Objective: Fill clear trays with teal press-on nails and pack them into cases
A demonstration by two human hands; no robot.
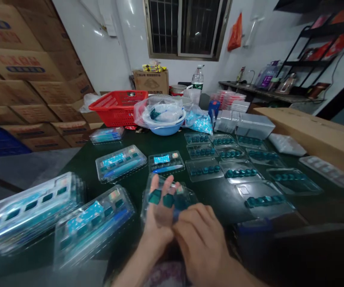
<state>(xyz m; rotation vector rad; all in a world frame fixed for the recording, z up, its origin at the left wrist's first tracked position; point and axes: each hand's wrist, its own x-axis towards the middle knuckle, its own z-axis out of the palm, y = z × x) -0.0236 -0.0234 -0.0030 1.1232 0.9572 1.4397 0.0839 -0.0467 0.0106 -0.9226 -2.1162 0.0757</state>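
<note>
My left hand is under a clear plastic tray at the front of the table, its fingers showing behind the plastic. Two teal faceted pieces stand out against those fingers. Close beside it, my right hand has its fingers bent and pressed together near the tray's right side. What they pinch is hidden. Just beyond is a filled clear pack with a blue pen and a blue glittery packet. More filled packs lie to the left, one nearby.
A stack of filled packs stands at the left edge. Open trays with teal pieces lie in rows on the right. Behind are a red basket, a blue basin and clear containers. A large carton borders the right.
</note>
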